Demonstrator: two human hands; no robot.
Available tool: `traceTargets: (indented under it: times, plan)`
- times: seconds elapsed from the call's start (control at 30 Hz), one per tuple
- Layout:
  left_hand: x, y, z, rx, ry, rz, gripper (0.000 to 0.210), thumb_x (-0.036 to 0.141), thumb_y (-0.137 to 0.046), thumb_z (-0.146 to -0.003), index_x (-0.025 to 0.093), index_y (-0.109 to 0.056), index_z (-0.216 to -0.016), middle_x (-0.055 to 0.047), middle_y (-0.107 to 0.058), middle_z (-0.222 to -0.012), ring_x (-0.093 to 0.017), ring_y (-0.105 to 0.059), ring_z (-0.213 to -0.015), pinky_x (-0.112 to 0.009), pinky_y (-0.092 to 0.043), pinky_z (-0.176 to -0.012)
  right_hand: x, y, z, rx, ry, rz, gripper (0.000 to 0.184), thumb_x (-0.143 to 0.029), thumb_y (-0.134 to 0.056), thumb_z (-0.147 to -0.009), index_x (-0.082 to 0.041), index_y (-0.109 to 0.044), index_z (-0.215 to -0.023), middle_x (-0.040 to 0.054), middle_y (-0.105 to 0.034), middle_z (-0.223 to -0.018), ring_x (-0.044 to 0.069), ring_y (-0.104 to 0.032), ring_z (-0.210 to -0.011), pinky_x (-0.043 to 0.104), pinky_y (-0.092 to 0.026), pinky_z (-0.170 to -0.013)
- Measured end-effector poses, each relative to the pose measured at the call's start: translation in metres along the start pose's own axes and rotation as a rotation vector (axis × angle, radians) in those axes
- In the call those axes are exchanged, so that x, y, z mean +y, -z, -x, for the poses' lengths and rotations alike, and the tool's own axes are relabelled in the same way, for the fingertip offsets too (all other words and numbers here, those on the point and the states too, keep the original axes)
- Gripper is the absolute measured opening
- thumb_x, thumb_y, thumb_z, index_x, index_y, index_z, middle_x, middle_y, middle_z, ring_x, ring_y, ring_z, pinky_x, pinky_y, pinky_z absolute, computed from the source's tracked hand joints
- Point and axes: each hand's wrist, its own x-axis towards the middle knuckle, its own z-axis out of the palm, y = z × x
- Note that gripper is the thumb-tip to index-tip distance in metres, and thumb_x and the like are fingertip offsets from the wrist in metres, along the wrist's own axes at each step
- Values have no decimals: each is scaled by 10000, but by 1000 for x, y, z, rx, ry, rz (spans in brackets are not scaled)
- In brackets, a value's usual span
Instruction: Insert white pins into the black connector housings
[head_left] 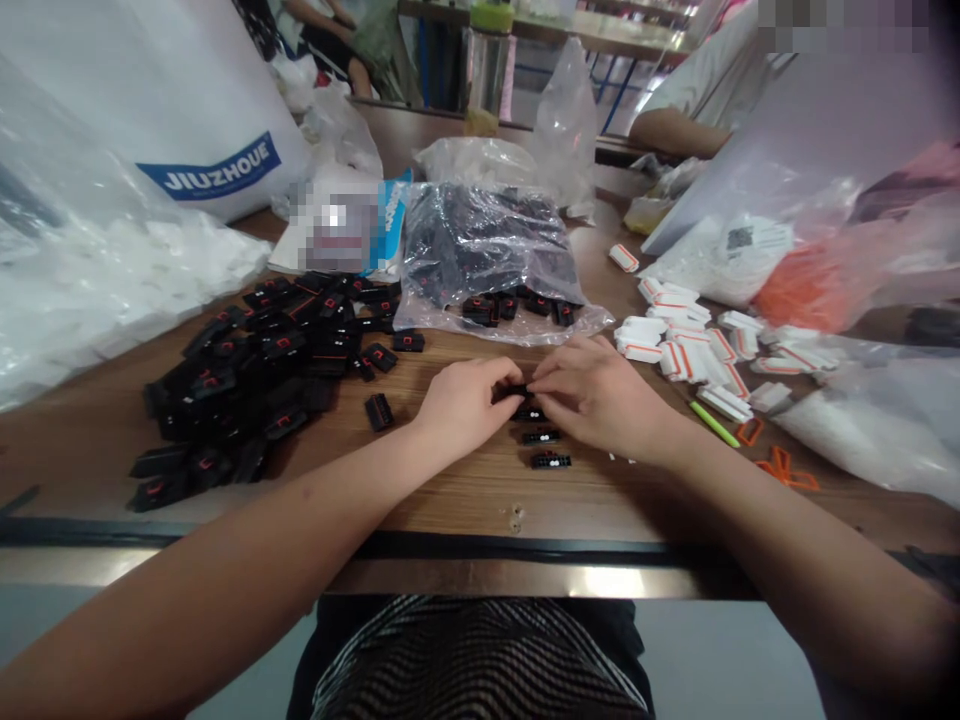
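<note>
My left hand (pixel 469 400) and my right hand (pixel 600 393) meet over the middle of the table. Between their fingertips they pinch a small black connector housing (pixel 517 389), mostly covered by the fingers. Just nearer to me, a short column of similar black housings lies on the wood, among them one housing (pixel 541 437) and the nearest housing (pixel 551 460), each with white dots on its side. Left of my left hand rests a single black housing (pixel 379 411) with orange marks.
A large heap of black housings (pixel 277 345) spreads at left. A clear bag (pixel 487 240) holds more behind my hands. At right lie white parts with orange seals (pixel 686 335), a green stick (pixel 715 424) and loose orange rings (pixel 784 470). Another person's arm (pixel 682 130) rests beyond.
</note>
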Motion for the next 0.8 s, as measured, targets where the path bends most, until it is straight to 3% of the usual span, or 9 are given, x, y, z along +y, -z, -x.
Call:
traceTargets:
  times: [0.07,0.17,0.27,0.4,0.67,0.8]
  plan:
    - [1,1,0,-5,8,-11,114,199,-697,-816,227,-682,-925,9,-719,-851,-141,-581,-670,-271,-419,-631,6,6,5,28,-30,-84,190,-218,-577,-902,-195,-762,-937,63,-742,-955,213,-635,-909,408,-460,-863]
    - [2,1,0,4,16,-50,100,230,-711,-815,230,-690,-913,15,-681,-755,-148,-570,-656,-280,-404,-629,25,20,23,66,-198,-139,182,-273,-593,-889,-202,-760,-896,62,-750,-918,202,-660,-876,380,-507,-839]
    - [3,1,0,16,20,-72,89,244,-711,-813,232,-696,-899,20,-644,-699,-152,-565,-651,-285,-397,-630,44,31,48,-73,-391,-110,164,-328,-638,-837,-224,-763,-816,42,-759,-842,196,-681,-764,368,-530,-746]
    - [3,1,0,19,37,-64,93,243,-711,-809,236,-695,-900,27,-628,-683,-148,-563,-646,-281,-392,-627,53,37,73,-161,-598,-192,195,-379,-664,-808,-222,-776,-834,42,-768,-811,186,-691,-694,331,-540,-643]
    - [4,2,0,8,43,-60,100,245,-709,-812,232,-692,-910,32,-613,-680,-138,-544,-633,-272,-371,-611,50,31,79,-199,-533,-123,181,-338,-642,-829,-224,-778,-790,43,-753,-781,205,-677,-683,357,-519,-656]
    - [3,2,0,19,28,-57,96,236,-714,-808,228,-689,-900,33,-612,-683,-136,-542,-634,-273,-381,-620,49,29,83,-139,-459,-50,147,-318,-658,-806,-233,-771,-767,47,-757,-808,215,-673,-708,371,-504,-680]
